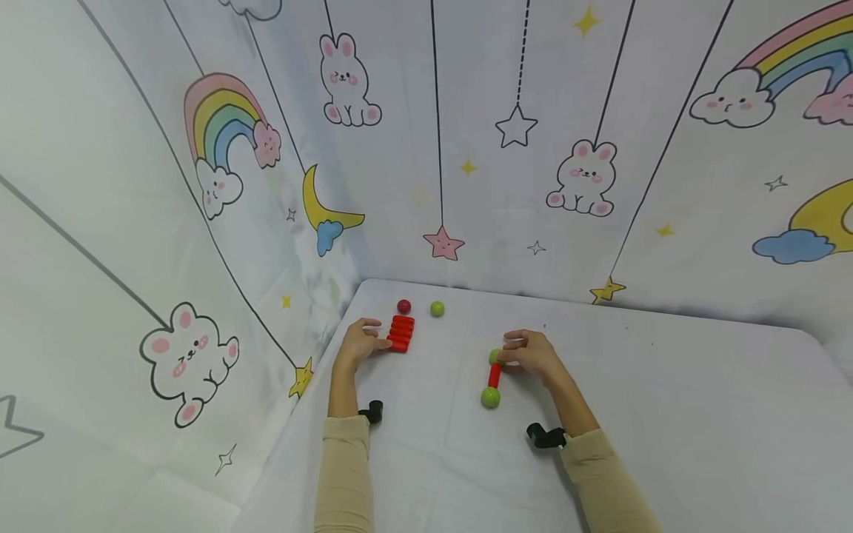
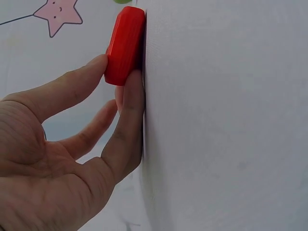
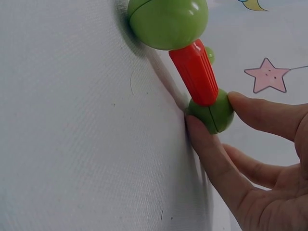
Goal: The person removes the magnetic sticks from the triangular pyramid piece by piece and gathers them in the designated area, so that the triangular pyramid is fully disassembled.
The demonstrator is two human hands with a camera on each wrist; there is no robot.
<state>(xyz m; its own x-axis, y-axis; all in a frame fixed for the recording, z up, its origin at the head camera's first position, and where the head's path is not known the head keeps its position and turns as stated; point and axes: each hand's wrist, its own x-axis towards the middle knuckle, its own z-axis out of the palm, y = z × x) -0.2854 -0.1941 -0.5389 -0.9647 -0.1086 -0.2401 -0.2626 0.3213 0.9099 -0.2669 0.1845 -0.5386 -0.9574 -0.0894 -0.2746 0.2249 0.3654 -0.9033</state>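
My left hand [image 1: 360, 344] is at the left end of a row of several red rods [image 1: 401, 333] lying side by side. In the left wrist view its fingertips pinch the near end of a red rod [image 2: 126, 45], which lies against the white surface. Farther right, a red rod [image 1: 494, 375] joins two green balls into a dumbbell shape. My right hand [image 1: 533, 355] pinches its far green ball [image 3: 214, 113] between thumb and finger. The near green ball [image 1: 490, 397] rests on the surface, untouched.
Beyond the row of rods lie a loose red ball [image 1: 403, 305] and a loose green ball [image 1: 437, 309]. All of it is on a white-covered table [image 1: 700, 414]. A curtain [image 1: 466, 200] printed with rabbits, stars and rainbows hangs behind and on the left.
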